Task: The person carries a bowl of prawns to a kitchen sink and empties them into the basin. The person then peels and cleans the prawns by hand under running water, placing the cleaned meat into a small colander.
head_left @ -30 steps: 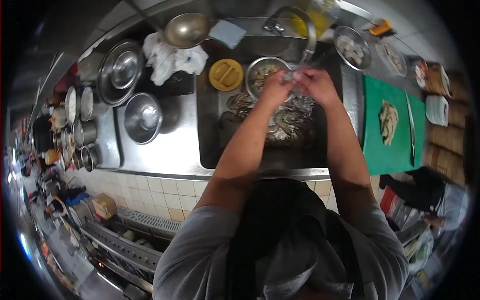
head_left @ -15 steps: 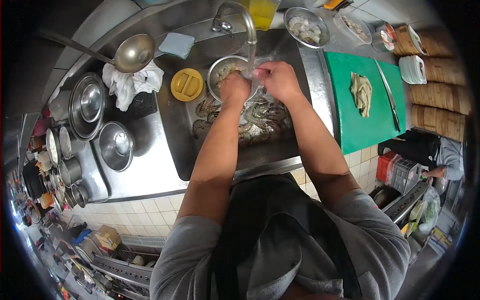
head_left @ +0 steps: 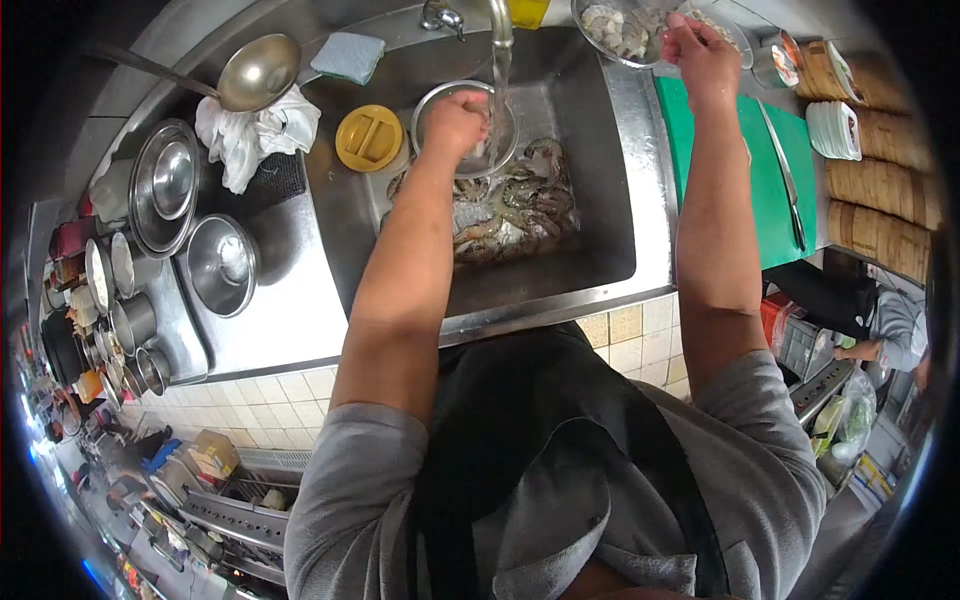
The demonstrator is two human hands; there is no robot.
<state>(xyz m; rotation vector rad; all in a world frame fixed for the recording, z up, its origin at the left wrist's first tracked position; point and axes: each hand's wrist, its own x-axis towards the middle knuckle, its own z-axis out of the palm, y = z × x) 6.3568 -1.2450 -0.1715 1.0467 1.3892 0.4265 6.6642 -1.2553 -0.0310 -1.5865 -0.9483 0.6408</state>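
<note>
My left hand [head_left: 457, 124] is over a metal bowl [head_left: 512, 140] in the sink, beside the stream from the tap [head_left: 500, 35]. Its fingers are curled in; what they hold, if anything, I cannot make out. Up at the right, my right hand [head_left: 705, 55] is at the edge of a steel bowl of peeled shrimp [head_left: 618, 32]. Those fingers are pinched together, and anything between them is too small to name. Whole unpeeled shrimp [head_left: 515, 215] lie heaped on the sink floor, in front of the metal bowl.
A yellow round lid [head_left: 370, 138] is at the sink's left side, with a blue cloth [head_left: 348, 57] behind. Right of the sink, a knife [head_left: 783, 175] lies on a green cutting board [head_left: 720, 200]. A ladle [head_left: 260, 73] rests over a white cloth [head_left: 260, 130]. Another person [head_left: 885, 330] stands at far right.
My right hand has moved from beside the tap stream to the peeled shrimp bowl at upper right. My left hand has lifted slightly and stays over the bowl in the sink.
</note>
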